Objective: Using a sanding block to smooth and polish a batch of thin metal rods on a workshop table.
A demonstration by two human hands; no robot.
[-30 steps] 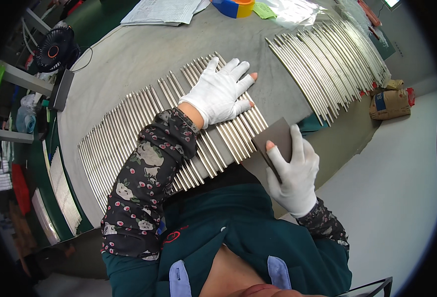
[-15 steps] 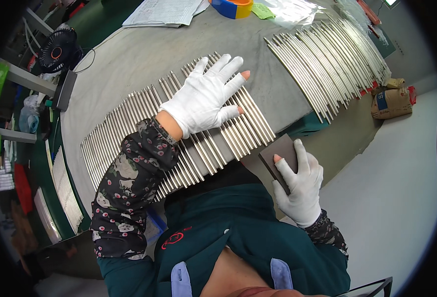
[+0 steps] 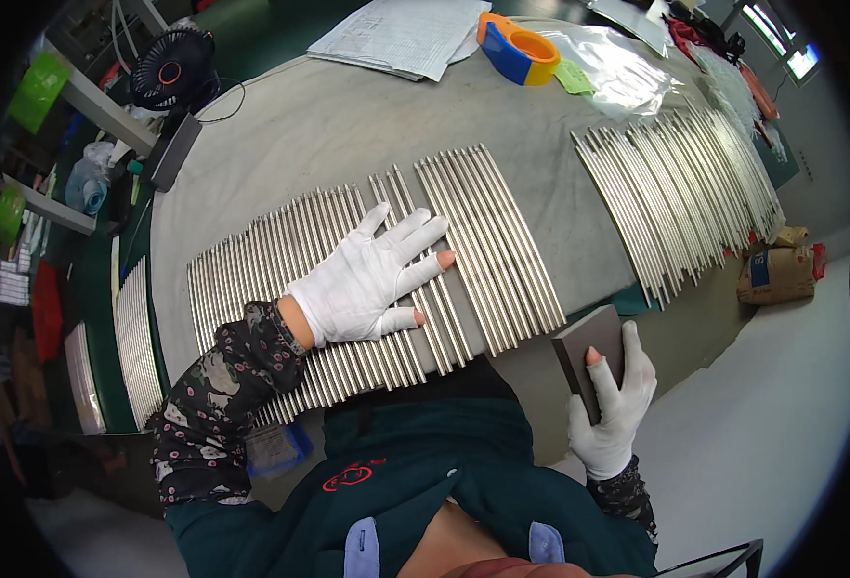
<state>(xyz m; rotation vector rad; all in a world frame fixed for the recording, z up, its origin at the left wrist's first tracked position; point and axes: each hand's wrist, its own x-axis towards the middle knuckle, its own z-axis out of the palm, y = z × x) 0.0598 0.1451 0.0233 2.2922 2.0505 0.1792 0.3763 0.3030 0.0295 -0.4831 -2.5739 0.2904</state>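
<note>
Slim silvery metal rods (image 3: 497,246) lie side by side in a wide row on the grey tabletop, with narrow gaps splitting the row. Across the middle of them my left hand (image 3: 367,279), in a white glove with bare thumb and index fingertips, rests flat with fingers spread. A few rods pass beneath its fingers and are partly hidden. Off the table's near edge, my right hand (image 3: 619,409), gloved likewise, grips a flat dark grey rectangular block (image 3: 587,354), held tilted and apart from the rods.
A second row of rods (image 3: 680,197) lies at the right. Papers (image 3: 401,37), a blue, yellow and orange tape dispenser (image 3: 519,50) and clear plastic film (image 3: 617,72) sit at the back. At the left are a black fan (image 3: 172,69) and more rods (image 3: 137,347). A brown bag (image 3: 779,275) stands far right.
My left hand has shifted left and nearer to me over the rods, leaving the right-hand group uncovered. The block in my right hand is tipped more upright. The whole view has shifted.
</note>
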